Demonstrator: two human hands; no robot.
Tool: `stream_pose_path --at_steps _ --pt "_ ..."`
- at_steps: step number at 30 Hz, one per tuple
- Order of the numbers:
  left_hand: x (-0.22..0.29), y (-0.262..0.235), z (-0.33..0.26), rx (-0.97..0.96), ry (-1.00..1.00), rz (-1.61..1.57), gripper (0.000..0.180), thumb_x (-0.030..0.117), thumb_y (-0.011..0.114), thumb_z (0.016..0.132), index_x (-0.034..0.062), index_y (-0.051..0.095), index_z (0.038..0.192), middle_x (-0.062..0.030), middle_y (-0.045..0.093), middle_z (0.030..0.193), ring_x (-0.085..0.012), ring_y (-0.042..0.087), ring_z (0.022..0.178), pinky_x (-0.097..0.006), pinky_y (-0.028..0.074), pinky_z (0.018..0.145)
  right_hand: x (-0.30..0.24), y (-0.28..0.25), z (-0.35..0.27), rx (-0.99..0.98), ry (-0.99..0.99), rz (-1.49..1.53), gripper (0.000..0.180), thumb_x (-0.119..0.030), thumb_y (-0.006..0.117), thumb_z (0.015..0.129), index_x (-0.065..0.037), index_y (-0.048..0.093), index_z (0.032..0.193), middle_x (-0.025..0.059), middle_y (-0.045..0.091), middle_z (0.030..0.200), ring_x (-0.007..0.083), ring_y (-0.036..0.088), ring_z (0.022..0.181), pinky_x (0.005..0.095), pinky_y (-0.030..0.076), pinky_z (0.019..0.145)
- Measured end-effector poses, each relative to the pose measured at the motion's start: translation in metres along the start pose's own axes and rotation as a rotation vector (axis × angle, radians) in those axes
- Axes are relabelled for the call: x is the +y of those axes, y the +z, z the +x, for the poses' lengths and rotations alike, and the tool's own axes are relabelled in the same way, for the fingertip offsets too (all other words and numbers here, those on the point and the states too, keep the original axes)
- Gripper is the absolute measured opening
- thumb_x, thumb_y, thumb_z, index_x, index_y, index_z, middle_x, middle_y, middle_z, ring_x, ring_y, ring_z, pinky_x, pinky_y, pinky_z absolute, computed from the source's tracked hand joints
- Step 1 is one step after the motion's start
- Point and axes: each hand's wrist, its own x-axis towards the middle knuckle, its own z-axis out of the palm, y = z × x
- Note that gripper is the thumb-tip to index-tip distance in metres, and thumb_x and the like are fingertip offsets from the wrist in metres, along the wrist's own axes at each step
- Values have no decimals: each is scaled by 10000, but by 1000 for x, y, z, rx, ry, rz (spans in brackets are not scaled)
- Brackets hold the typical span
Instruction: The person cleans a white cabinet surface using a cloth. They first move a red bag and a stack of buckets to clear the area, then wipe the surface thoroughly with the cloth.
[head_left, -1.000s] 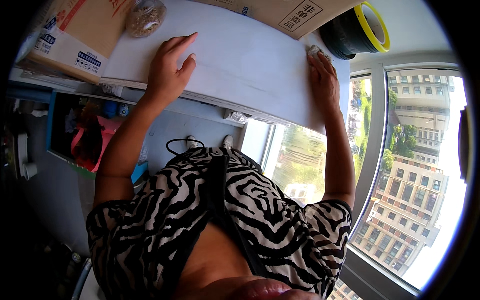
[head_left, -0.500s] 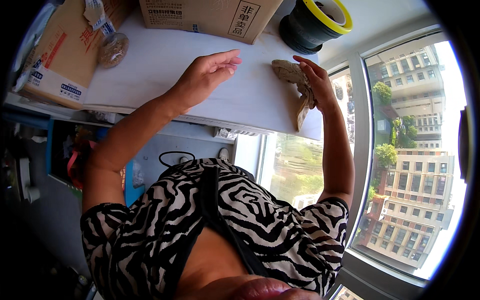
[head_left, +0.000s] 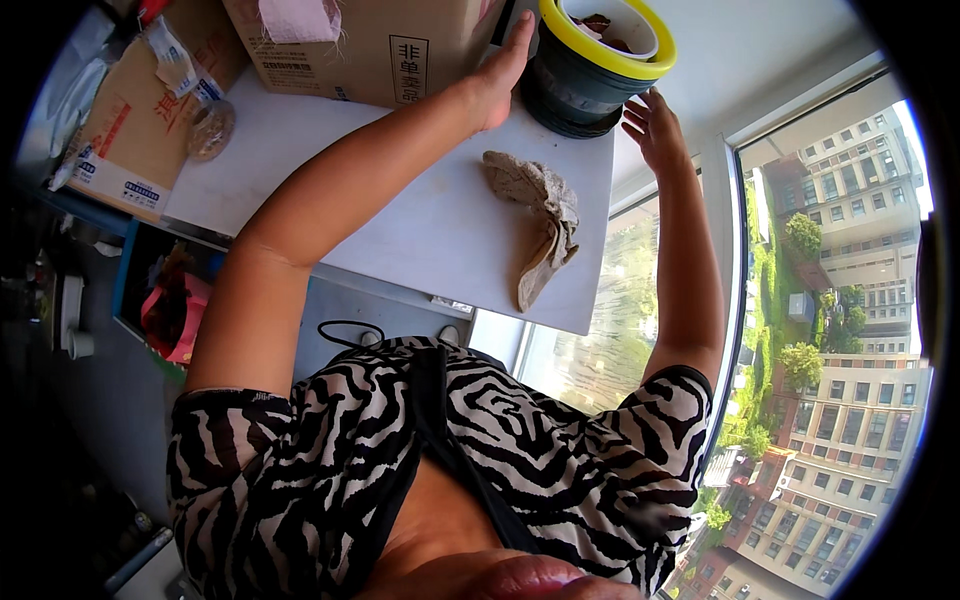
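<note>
A dark green flower pot or bucket with a yellow rim stands at the far right of the white tabletop, a white inner pot set inside it. To its left, between it and a cardboard box, my left hand is open with fingers stretched out. On the other side, by the pot's base, my right hand is open, its fingers apart. Whether either hand touches the pot I cannot tell. A crumpled, dirty beige rag lies nearer to me on the tabletop, out of both hands.
The large cardboard box sits at the back, with a pink cloth on it. Another cardboard box and a round clear container are at the left. A window borders the table on the right. Below the left edge is a pink bag.
My right hand has let go of the rag and moved up beside the pot. My left hand has reached far right to the pot's other side. The view has shifted.
</note>
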Motion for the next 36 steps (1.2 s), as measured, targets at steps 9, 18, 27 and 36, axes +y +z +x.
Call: stream_pose_path --at_steps 9,18,27,36 --pt "-1 11 37 -169 106 -42 1106 914 275 826 180 49 1621 -79 71 1687 -268 61 1548 -571 48 1204 -13 53 -1 -319 -205 348 598 -513 480 1022 -109 456 1463 73 543 1436 235 485 1325 400 394 1105" --pt "5 11 20 -180 -54 -26 1162 961 236 780 151 184 1611 -82 230 1661 -309 178 1528 -712 125 1125 -22 63 -24 -193 -143 475 534 -428 469 1046 -73 485 1444 79 567 1414 232 512 1307 370 379 1130" --pt "58 31 -42 -629 207 -208 883 767 224 963 106 372 1529 -66 466 1526 -198 430 1412 -396 382 1148 -75 50 -93 -120 -288 356 563 -443 463 1042 -45 472 1438 125 532 1451 270 486 1342 402 369 1139" --pt "77 2 -138 -754 237 -191 901 785 280 945 138 273 1573 -73 359 1592 -223 350 1459 -470 349 1163 -92 60 -190 -206 -249 545 444 -295 533 1044 -21 518 1392 141 590 1364 292 544 1272 429 426 1105"
